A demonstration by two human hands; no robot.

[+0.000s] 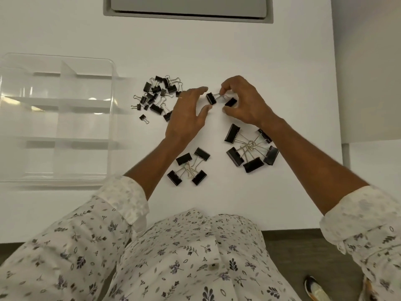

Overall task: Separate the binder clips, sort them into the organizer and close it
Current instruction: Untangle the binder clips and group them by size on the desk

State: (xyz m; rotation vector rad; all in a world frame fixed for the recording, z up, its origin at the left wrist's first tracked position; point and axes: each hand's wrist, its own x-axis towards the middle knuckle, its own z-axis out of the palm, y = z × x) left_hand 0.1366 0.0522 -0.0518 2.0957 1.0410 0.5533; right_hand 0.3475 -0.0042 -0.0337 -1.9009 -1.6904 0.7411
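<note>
Over at the middle of the white table (260, 61), we are watching the right hand (243, 105) pinching the wire handle of a black binder clip (211, 98) between thumb and forefinger, with the clip's body pointing toward the left hand (186, 118). That left hand is hovering just beside it, fingers spread and relaxed, gripping nothing. A second black clip (230, 102) is sitting tucked under the right hand's curled fingers, and we are not able to tell whether it is hooked to the first one.

Left of the hands, we are looking at a loose pile of small clips (157, 94) lying jumbled on the table, with one lone small clip (143, 117) lying just below it. Nearer to us, four medium clips (187, 166) are lying joined at their wire handles. To the right of those, five large clips (251, 148) are fanning out from tangled handles, partly under the right forearm.

Far left, the clear organizer (110, 105) is sitting on the table, well apart from the hands, its dividers showing through the plastic.

At the top edge a grey panel (188, 5) is lying flat in the tabletop, and we are seeing rolled floral sleeves (121, 205) on both arms
</note>
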